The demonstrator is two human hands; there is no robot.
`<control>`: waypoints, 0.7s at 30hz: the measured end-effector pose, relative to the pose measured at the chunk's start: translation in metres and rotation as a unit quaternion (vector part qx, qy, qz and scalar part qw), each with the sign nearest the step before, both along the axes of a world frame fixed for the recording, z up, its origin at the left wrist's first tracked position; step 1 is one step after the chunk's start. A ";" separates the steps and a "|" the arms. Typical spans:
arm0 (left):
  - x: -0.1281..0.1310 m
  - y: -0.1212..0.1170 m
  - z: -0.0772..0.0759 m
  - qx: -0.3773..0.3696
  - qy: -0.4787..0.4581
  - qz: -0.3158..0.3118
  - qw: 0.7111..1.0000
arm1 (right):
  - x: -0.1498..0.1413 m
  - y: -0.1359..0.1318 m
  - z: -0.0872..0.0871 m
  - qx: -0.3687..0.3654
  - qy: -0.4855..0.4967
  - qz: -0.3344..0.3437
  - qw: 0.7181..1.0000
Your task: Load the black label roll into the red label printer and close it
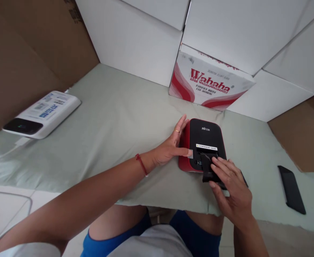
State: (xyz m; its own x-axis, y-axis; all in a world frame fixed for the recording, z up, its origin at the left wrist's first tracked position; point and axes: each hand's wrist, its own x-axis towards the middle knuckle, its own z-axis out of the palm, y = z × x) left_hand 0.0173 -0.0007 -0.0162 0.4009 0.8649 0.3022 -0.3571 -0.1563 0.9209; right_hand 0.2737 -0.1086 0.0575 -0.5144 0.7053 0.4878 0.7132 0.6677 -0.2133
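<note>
A red-and-black label printer (205, 137) lies on the cloth-covered table in front of me. My left hand (170, 148) grips its left side, the fingers along the red edge and the thumb pressed on a small grey tab near the front. A glossy black strip (206, 167) hangs over the printer's front, at the slot below a white warning label (206, 147). My right hand (230, 184) has the strip between thumb and fingers. Those fingers hide part of the strip and the printer's front right corner.
A black phone-like slab (291, 190) lies at the right. On the left is a white device (43, 112) with a dark glossy end and a cable. Behind the printer stand a red-and-white water carton (207, 80) and white boxes (138, 39). Brown cardboard (304, 132) flanks the table.
</note>
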 end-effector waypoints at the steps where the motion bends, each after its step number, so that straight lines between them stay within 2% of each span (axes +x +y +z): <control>1: 0.000 0.000 0.000 -0.001 0.001 0.000 1.000 | 0.001 0.001 0.001 0.003 0.000 0.003 1.000; 7: 0.004 -0.003 0.006 0.008 0.005 -0.004 1.000 | 0.005 0.007 0.015 0.005 0.001 0.022 1.000; 12: 0.004 -0.006 0.011 0.012 -0.001 -0.011 1.000 | -0.001 0.020 0.038 -0.010 -0.004 0.057 0.998; 16: 0.005 -0.007 0.005 0.007 -0.021 -0.014 1.000 | -0.011 0.026 0.058 -0.026 -0.024 0.069 0.997; 18: 0.006 -0.006 0.002 0.003 -0.015 0.008 1.000 | -0.015 0.029 0.066 -0.043 -0.031 0.050 0.997; 21: 0.008 -0.005 0.001 -0.014 -0.016 0.027 0.999 | -0.020 0.044 0.076 -0.089 -0.032 -0.019 0.995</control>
